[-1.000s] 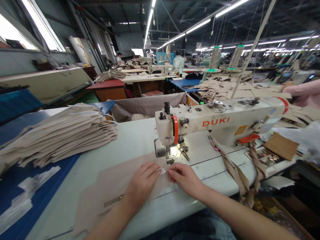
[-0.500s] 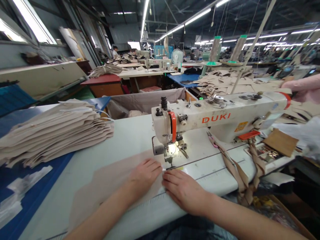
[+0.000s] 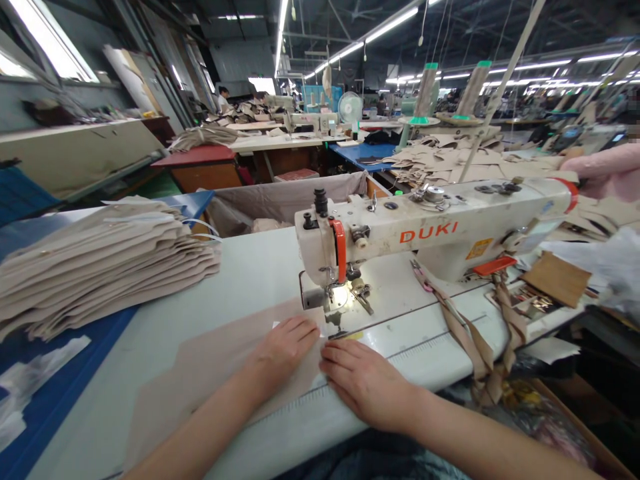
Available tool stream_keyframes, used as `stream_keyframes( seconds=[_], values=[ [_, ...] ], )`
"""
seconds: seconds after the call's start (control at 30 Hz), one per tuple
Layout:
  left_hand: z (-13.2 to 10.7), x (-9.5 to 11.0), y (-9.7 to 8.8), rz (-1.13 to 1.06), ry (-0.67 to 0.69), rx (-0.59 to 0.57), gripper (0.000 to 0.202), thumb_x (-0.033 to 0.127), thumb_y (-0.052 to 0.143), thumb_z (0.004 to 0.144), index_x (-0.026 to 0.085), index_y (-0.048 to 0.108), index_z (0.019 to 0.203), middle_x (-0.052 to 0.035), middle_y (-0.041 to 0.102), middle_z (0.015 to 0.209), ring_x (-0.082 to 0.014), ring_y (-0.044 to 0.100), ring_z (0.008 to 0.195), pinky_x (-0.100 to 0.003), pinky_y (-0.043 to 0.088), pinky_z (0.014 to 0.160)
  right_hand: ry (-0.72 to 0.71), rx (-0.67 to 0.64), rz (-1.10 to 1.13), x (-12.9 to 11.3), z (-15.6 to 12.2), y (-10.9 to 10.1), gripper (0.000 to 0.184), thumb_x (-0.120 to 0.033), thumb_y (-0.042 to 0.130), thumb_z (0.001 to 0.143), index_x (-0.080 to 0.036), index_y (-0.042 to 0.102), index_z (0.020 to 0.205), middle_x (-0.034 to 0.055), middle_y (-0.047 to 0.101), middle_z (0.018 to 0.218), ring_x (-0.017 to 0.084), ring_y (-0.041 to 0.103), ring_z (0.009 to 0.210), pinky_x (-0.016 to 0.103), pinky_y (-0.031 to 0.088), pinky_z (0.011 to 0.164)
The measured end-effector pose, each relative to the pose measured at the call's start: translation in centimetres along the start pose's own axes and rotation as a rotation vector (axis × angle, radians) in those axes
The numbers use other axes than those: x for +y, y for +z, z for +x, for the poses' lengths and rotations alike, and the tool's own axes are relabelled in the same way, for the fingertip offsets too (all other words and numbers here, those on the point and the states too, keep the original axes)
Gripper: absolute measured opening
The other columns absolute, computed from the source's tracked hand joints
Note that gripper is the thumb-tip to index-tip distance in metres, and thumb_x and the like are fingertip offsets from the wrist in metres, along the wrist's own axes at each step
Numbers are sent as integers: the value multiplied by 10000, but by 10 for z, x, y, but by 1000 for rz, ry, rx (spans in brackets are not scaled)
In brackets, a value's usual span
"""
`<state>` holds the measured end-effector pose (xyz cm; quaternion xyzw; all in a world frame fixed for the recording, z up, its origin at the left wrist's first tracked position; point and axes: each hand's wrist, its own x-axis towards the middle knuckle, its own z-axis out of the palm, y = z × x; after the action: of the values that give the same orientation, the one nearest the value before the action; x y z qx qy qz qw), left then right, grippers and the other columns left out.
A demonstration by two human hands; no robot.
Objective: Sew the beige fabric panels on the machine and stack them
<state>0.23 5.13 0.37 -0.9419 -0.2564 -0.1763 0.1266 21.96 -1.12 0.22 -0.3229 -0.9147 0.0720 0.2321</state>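
Note:
A flat piece of beige fabric lies on the pale sewing table, its right end by the needle area of the sewing machine. My left hand rests flat on this end, palm down, fingers stretched toward the machine. A small white patch shows beside its knuckles. Close on the right, my right hand has its fingers together and bent at the fabric's edge, the thumb hidden underneath. Both hands are just in front of the lit presser foot, which stands apart from the fingers.
On the left sits a stack of beige fabric pieces. Beige strips and pink-handled snips lie right of the needle. A fabric-lined bin stands behind the table. Another person's pink sleeve reaches in at far right.
The view has shifted slightly, so everything sits a little further left. A small white patch now shows beside my left hand. Both hands stay nearly in place by the machine.

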Motion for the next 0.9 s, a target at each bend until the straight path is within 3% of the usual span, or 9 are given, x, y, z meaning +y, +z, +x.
stream_keyframes(
  seconds=[0.33, 0.77, 0.9],
  values=[
    [-2, 4, 6, 25, 12, 64, 279, 24, 418, 907, 129, 660, 997, -87, 697, 950, -196, 631, 879, -321, 536, 805, -13, 11, -9, 0, 0, 2, 271, -192, 423, 994, -109, 631, 1148, 124, 652, 1207, 207, 530, 1197, 348, 406, 1085],
    [-3, 3, 5, 0, 11, 50, 244, 51, 446, 915, 130, 650, 1024, -100, 692, 957, -203, 636, 886, -334, 533, 816, -13, 22, -3, 0, 0, 1, 260, -179, 436, 987, -108, 628, 1146, 119, 651, 1205, 200, 523, 1203, 324, 388, 1091],
    [0, 5, 5, -8, -16, 5, 256, 36, 442, 902, 133, 658, 1000, -96, 690, 942, -202, 638, 869, -337, 537, 814, -13, 36, 40, 5, 3, -2, 231, -157, 464, 962, -126, 642, 1106, 110, 668, 1146, 200, 552, 1134, 330, 430, 1038]
  ],
)
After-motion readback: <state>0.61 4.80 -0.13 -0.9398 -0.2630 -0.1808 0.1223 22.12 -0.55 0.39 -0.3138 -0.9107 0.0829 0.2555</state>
